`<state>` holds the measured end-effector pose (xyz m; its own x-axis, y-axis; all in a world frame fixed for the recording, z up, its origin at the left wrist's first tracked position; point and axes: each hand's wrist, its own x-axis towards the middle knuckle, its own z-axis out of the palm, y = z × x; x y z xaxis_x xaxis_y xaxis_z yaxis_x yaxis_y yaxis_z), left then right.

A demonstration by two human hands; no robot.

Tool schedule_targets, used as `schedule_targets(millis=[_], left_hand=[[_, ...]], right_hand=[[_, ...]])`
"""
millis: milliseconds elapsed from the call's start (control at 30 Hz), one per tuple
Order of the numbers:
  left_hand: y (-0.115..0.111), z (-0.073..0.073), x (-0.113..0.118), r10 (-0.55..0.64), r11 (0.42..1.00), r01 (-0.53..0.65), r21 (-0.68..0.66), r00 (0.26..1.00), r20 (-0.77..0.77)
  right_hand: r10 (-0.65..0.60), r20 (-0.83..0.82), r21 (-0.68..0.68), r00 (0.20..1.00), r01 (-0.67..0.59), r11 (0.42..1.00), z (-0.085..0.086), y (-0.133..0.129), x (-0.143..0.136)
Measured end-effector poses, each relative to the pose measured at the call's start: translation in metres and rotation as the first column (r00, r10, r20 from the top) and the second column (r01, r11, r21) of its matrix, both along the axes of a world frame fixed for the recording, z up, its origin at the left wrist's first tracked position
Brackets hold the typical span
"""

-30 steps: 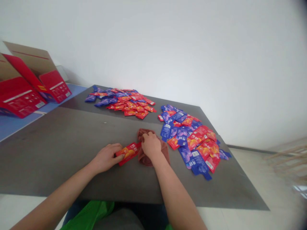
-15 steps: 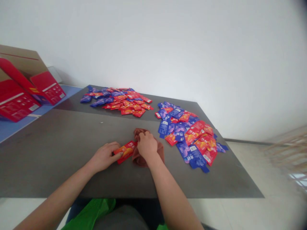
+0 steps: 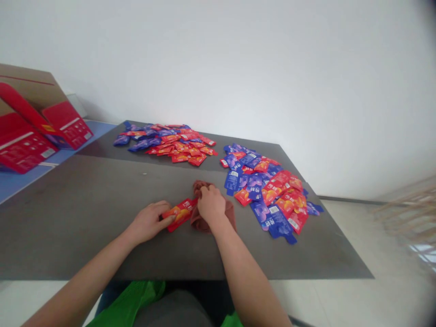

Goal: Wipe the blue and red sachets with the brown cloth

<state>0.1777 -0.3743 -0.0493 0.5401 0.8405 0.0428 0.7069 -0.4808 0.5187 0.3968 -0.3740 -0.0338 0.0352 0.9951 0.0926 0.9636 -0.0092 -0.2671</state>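
My left hand (image 3: 150, 221) is closed on the left end of a red packet (image 3: 182, 213) with an orange fruit print, lying on the grey table (image 3: 85, 213). A brown cloth (image 3: 200, 222) is bunched up under my right hand (image 3: 210, 203), whose fingers are bent and pressed into it. The cloth touches the packet's right end and hides a little of it. To the right of the cloth spreads a pile of flat red and blue packets (image 3: 279, 218).
Another heap of red and blue packets (image 3: 177, 145) lies at the back of the table. Red and brown open cardboard boxes (image 3: 64, 125) stand on a blue surface (image 3: 102, 129) at the left. A white wall (image 3: 238, 68) rises behind the table.
My right hand has slid slightly to the right with the cloth, baring a bit more of the packet. My left hand stays on the packet's left end.
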Motion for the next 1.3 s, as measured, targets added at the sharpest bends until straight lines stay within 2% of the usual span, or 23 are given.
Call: schedule_targets(millis=[67,100,200,267,300,400,467,567,633,700,800,867,933,1033,1100,1167,1233,1300], left_hand=[[-0.001,0.003,0.001,0.008,1.0,-0.008,-0.003,1.0,0.009],[-0.002,0.003,0.0,0.009,1.0,-0.009,-0.003,1.0,0.01],[-0.001,0.0,-0.001,-0.008,1.0,0.008,0.004,1.0,0.021],[0.001,-0.002,-0.002,-0.012,1.0,0.012,0.006,1.0,0.021],[0.001,-0.003,-0.002,-0.012,1.0,0.012,0.003,1.0,0.014],[0.001,0.0,0.0,-0.013,1.0,0.013,-0.016,1.0,-0.012],[0.0,0.003,0.001,-0.015,1.0,0.015,-0.022,1.0,-0.003],[-0.002,0.005,0.001,-0.009,1.0,0.01,-0.015,1.0,0.015],[-0.001,0.002,0.0,-0.012,1.0,0.012,0.0,1.0,0.018],[0.0,-0.001,-0.002,-0.026,0.999,0.026,0.022,0.999,0.023],[0.002,-0.004,-0.002,-0.043,0.998,0.042,0.036,0.999,0.02],[0.002,-0.003,-0.002,-0.039,0.999,0.039,0.027,0.999,0.008],[0.002,-0.001,-0.001,-0.04,0.999,0.04,0.015,0.999,0.006],[0.0,0.002,-0.001,-0.037,0.999,0.037,0.006,0.999,0.026],[-0.001,0.001,-0.001,-0.027,1.0,0.027,0.009,0.999,0.039],[-0.001,0.0,-0.002,-0.026,1.0,0.025,0.011,0.999,0.044],[0.0,-0.002,-0.003,-0.033,0.999,0.032,0.015,0.998,0.05],[0.002,-0.003,-0.003,-0.035,0.999,0.035,0.017,0.998,0.053]], right_hand=[[-0.035,-0.014,0.027,0.999,0.035,0.999,0.007,0.003,0.006],[-0.011,-0.033,0.064,0.999,0.013,0.998,0.01,-0.002,0.002],[0.181,-0.057,0.161,0.982,-0.17,0.972,0.008,-0.029,-0.023],[0.283,-0.036,0.144,0.958,-0.275,0.951,0.002,-0.041,-0.036],[0.284,-0.024,0.117,0.959,-0.279,0.953,-0.002,-0.041,-0.036],[0.133,0.008,0.033,0.991,-0.133,0.991,-0.007,-0.021,-0.015],[0.032,0.031,-0.007,0.999,-0.032,0.999,-0.002,-0.003,0.006],[-0.022,0.018,0.037,1.0,0.022,0.999,0.01,0.002,0.016],[0.02,-0.029,0.117,0.999,-0.017,0.993,0.015,-0.015,0.003],[0.135,-0.059,0.171,0.989,-0.124,0.978,0.014,-0.037,-0.018],[0.283,-0.038,0.135,0.958,-0.276,0.952,0.003,-0.052,-0.038],[0.234,-0.021,0.08,0.972,-0.231,0.97,-0.005,-0.042,-0.031],[0.103,-0.003,0.028,0.995,-0.103,0.994,-0.008,-0.021,-0.011],[-0.006,0.02,-0.013,1.0,0.007,1.0,0.0,0.007,0.018],[-0.024,0.016,0.006,1.0,0.024,1.0,0.011,0.009,0.022],[0.011,-0.013,0.074,1.0,-0.01,0.997,0.018,-0.006,0.01],[0.129,-0.039,0.159,0.991,-0.121,0.98,0.018,-0.027,-0.012],[0.274,-0.022,0.178,0.962,-0.266,0.947,0.011,-0.042,-0.032]])
